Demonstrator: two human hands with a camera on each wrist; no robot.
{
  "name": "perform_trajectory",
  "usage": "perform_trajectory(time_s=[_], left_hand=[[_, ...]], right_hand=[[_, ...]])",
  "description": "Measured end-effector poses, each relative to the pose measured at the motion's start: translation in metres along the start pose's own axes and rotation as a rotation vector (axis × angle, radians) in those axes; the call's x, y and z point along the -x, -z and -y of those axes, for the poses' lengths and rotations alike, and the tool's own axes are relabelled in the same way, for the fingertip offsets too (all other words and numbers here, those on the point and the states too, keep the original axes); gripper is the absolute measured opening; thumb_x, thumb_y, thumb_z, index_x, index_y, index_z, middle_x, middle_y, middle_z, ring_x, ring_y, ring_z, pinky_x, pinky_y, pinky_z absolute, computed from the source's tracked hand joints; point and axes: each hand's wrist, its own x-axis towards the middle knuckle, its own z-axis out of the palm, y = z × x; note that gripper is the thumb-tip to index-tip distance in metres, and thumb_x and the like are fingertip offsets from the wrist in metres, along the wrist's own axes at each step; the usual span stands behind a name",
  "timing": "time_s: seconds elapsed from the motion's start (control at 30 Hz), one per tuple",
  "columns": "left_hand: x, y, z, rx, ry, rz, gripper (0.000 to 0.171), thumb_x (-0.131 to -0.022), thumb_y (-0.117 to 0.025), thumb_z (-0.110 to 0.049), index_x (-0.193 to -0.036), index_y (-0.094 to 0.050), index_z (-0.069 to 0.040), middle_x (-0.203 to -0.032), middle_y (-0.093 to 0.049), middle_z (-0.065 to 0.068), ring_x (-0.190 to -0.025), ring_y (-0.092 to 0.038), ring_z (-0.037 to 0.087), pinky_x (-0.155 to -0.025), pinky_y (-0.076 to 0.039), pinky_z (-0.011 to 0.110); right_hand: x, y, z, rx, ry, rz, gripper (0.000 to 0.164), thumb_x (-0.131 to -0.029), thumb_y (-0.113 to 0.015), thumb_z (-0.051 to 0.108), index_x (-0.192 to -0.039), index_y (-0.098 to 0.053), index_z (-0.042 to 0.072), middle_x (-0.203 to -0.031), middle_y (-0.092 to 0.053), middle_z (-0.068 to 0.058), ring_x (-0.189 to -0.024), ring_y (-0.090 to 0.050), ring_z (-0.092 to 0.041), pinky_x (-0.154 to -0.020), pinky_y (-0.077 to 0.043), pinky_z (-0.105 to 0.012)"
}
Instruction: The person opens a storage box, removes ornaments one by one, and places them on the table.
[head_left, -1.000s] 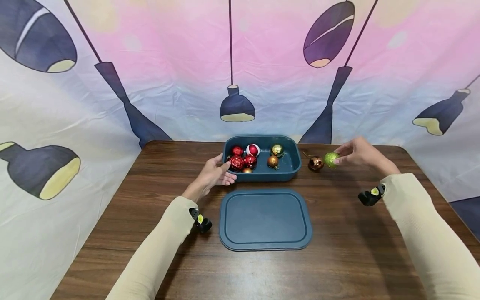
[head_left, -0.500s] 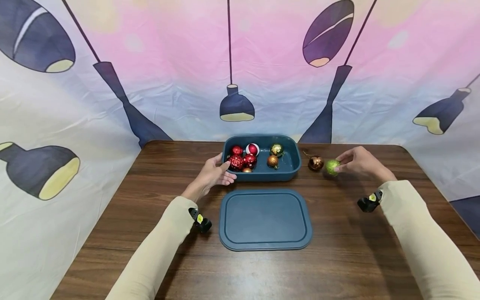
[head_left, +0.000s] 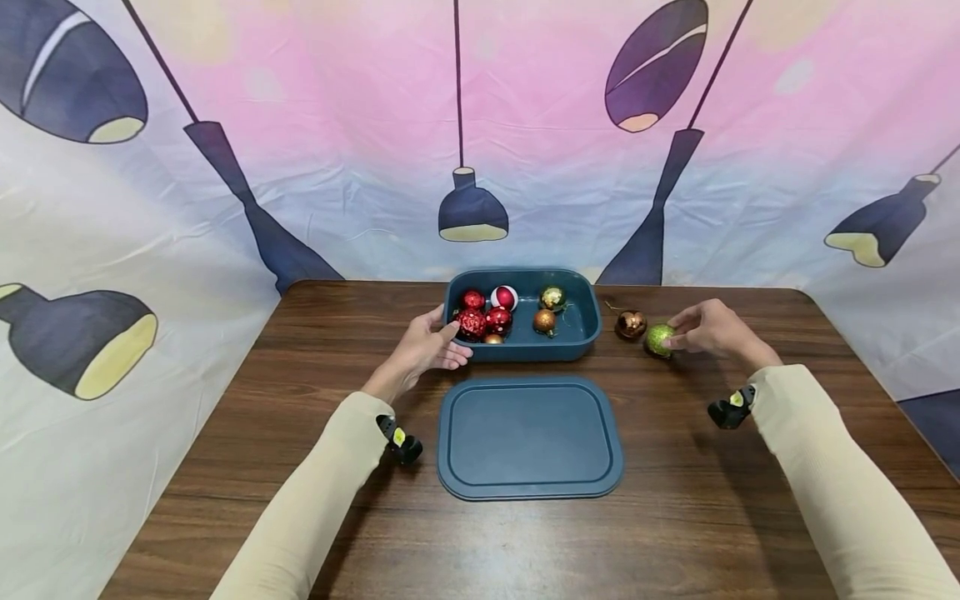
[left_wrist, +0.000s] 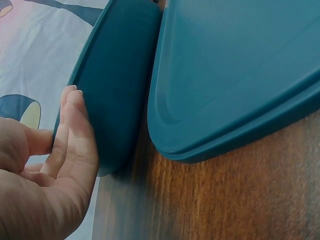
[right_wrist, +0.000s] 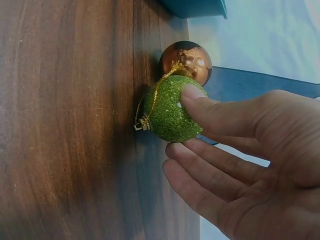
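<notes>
At the back of the table stands a dark teal storage box (head_left: 532,353) with several red, gold and orange baubles (head_left: 498,321) in its left and middle parts. My left hand (head_left: 422,348) holds the box at its near left corner, thumb at the rim and fingers along the outer wall (left_wrist: 117,85). To the right of the box, my right hand (head_left: 716,329) pinches a green glitter bauble (right_wrist: 172,112) between thumb and fingers, low over the wood. Its gold cord hangs loose. Right beside it lies a shiny copper bauble (head_left: 630,324).
A flat teal lid (head_left: 530,437) lies on the brown wooden table (head_left: 300,467), just in front of the box. Behind the table's back edge hangs a cloth backdrop (head_left: 360,125) printed with lamps.
My right hand has lowered the green bauble toward the tabletop, a little nearer to me, beside the copper one. The left hand keeps its hold on the box.
</notes>
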Motion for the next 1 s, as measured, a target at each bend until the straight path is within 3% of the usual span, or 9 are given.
perform_trajectory(time_s=[0.3,0.63,0.8,1.0], left_hand=[[0.000,0.001,0.001,-0.003,-0.006,-0.002,0.064,-0.110,-0.048,-0.021,-0.164,-0.014,-0.021,-0.084,-0.075,0.017,-0.067,-0.074,0.023,-0.061,-0.060,0.026],[-0.001,0.002,0.001,-0.003,-0.001,0.000,0.064,-0.110,-0.047,-0.021,-0.164,-0.014,-0.021,-0.083,-0.075,0.016,-0.064,-0.073,0.020,-0.062,-0.061,0.028],[-0.002,0.000,0.001,0.006,-0.001,0.004,0.064,-0.110,-0.047,-0.020,-0.164,-0.014,-0.021,-0.080,-0.074,0.014,-0.061,-0.072,0.017,-0.060,-0.060,0.027],[-0.001,0.000,0.001,0.003,-0.001,0.001,0.064,-0.110,-0.047,-0.021,-0.164,-0.014,-0.021,-0.081,-0.075,0.014,-0.062,-0.072,0.018,-0.060,-0.060,0.026]], right_hand=[[0.003,0.006,0.005,0.050,0.025,-0.013,0.052,-0.092,-0.077,0.019,-0.126,-0.060,-0.017,-0.113,-0.068,-0.030,-0.096,-0.069,-0.038,-0.081,-0.059,-0.048],[0.003,0.017,0.021,0.085,-0.002,-0.045,0.054,-0.093,-0.076,0.025,-0.131,-0.061,-0.010,-0.133,-0.059,-0.032,-0.124,-0.051,-0.049,-0.104,-0.041,-0.063],[0.000,0.020,0.032,0.077,0.012,-0.061,0.057,-0.092,-0.077,0.030,-0.131,-0.062,-0.009,-0.139,-0.053,-0.034,-0.129,-0.047,-0.050,-0.102,-0.043,-0.061],[-0.002,0.017,0.048,0.067,0.072,-0.065,0.055,-0.092,-0.078,0.031,-0.129,-0.064,-0.008,-0.126,-0.064,-0.029,-0.120,-0.056,-0.044,-0.098,-0.048,-0.057]])
